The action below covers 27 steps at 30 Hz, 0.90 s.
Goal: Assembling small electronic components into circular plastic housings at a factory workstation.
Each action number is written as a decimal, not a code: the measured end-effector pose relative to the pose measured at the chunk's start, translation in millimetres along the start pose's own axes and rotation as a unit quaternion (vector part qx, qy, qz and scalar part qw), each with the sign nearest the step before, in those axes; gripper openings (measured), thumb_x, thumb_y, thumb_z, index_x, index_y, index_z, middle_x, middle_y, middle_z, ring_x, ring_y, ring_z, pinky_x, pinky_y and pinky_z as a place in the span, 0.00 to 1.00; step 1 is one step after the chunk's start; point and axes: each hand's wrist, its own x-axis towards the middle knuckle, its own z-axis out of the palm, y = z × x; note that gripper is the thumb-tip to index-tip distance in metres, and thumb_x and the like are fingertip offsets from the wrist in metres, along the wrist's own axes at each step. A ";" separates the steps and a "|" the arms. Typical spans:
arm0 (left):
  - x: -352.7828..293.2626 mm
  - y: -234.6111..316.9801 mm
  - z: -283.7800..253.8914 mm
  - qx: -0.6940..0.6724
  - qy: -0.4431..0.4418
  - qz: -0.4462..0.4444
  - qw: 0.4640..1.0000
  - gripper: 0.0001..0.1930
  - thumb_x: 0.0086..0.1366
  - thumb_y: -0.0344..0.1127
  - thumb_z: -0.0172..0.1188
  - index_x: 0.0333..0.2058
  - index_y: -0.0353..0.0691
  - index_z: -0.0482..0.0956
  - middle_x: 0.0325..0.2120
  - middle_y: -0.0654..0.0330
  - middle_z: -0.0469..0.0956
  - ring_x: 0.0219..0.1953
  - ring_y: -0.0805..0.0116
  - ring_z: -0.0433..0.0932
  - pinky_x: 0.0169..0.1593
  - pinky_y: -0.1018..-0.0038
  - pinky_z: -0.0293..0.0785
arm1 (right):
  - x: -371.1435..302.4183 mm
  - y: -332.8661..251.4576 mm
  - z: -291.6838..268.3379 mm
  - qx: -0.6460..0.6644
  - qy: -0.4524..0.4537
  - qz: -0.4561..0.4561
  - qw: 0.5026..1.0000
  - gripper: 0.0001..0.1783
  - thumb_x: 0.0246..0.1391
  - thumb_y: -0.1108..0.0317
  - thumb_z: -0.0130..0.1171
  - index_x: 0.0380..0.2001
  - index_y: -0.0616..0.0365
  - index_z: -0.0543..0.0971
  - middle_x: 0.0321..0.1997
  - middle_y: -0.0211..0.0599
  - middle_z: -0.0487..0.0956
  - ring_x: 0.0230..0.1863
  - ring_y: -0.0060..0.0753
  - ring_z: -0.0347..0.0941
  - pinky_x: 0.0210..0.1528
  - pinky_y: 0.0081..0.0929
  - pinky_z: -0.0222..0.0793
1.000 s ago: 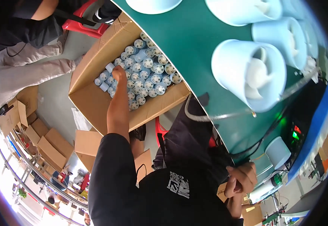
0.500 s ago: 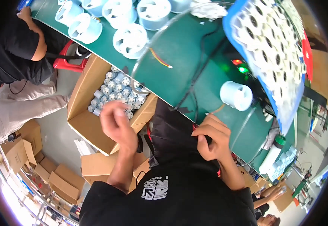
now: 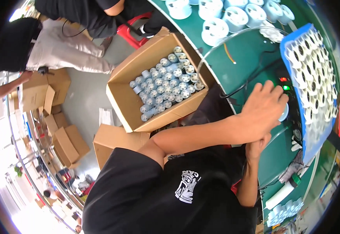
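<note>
My left hand point(image 3: 261, 111) reaches across to the right over the green bench, its fingers curled round a light-blue cylinder point(image 3: 284, 112). The hand covers most of that cylinder; only its right edge shows. Just below the left wrist is my right hand point(image 3: 258, 146), with fingers closed together in a pinch. What they hold, if anything, is hidden. A black box with red and green lights point(image 3: 286, 88) sits beside the left fingertips. Against it leans a blue-edged tray point(image 3: 308, 144) filled with rows of white parts.
Left of the bench, an open cardboard box point(image 3: 119, 89) holds many light-blue cylinders. More cylinders point(image 3: 215, 32) stand on the bench's far end. A clear tube point(image 3: 232, 37), black cables point(image 3: 252, 80) and a short coloured wire point(image 3: 229, 54) lie there. Another person point(image 3: 64, 43) stands at the left.
My view has swung left. My left hand has crossed from above the cardboard box to the cylinder on the bench. My right hand now lies under the left wrist.
</note>
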 end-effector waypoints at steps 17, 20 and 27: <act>-164.5 -91.2 -53.9 -0.212 0.324 -0.284 0.877 0.29 0.47 0.35 0.74 0.48 0.35 0.73 0.45 0.54 0.77 0.46 0.66 0.77 0.50 0.68 0.73 | 37.6 -39.3 23.0 -0.055 -0.228 -0.118 0.965 0.14 0.36 0.65 0.51 0.08 0.58 0.61 0.10 0.33 0.57 0.12 0.33 0.54 0.18 0.30 0.45; -192.4 -180.7 -35.6 -0.221 0.388 -0.421 0.789 0.22 0.57 0.32 0.69 0.48 0.34 0.71 0.35 0.56 0.82 0.33 0.72 0.79 0.40 0.74 0.76 | 39.7 -39.9 22.0 -0.030 -0.225 -0.106 0.968 0.18 0.43 0.63 0.52 0.08 0.59 0.62 0.09 0.32 0.59 0.12 0.32 0.55 0.18 0.29 0.43; -197.1 -400.1 43.1 0.019 0.321 -0.570 0.757 0.34 0.50 0.49 0.74 0.49 0.34 0.72 0.41 0.46 0.82 0.44 0.56 0.81 0.48 0.65 0.74 | 37.0 -37.7 28.8 -0.065 -0.202 -0.111 0.971 0.16 0.44 0.65 0.52 0.09 0.57 0.65 0.10 0.31 0.61 0.12 0.31 0.57 0.18 0.29 0.45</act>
